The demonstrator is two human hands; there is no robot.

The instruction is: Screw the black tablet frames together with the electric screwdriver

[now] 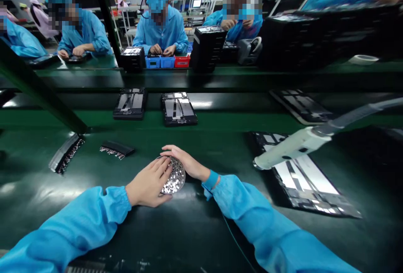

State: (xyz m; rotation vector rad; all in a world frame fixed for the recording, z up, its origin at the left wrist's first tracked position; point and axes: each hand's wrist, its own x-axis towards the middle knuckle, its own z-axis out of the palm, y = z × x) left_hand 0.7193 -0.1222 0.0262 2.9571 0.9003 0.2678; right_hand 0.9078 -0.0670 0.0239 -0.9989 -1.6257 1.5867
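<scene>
We are cupping a round metal dish [176, 176] of small shiny parts [174, 185], our left hand [147, 183] clasping its left side and our right hand [185, 162] curving over its far edge. Round, it is showing no long axis, and it is sitting between both hands, over the near part of the dark green bench [63, 197].

round tray [174, 175]: silver bits, speckled on dark base. left sleeve [72, 231] & right sleeve [261, 218] bright blue, same as co-worker's gown [161, 34]. counter [37, 206] dark green, glossy. black panel [302, 176] w/ white & silver stripes. blue bin [153, 62], red bin [182, 61] further off.
</scene>
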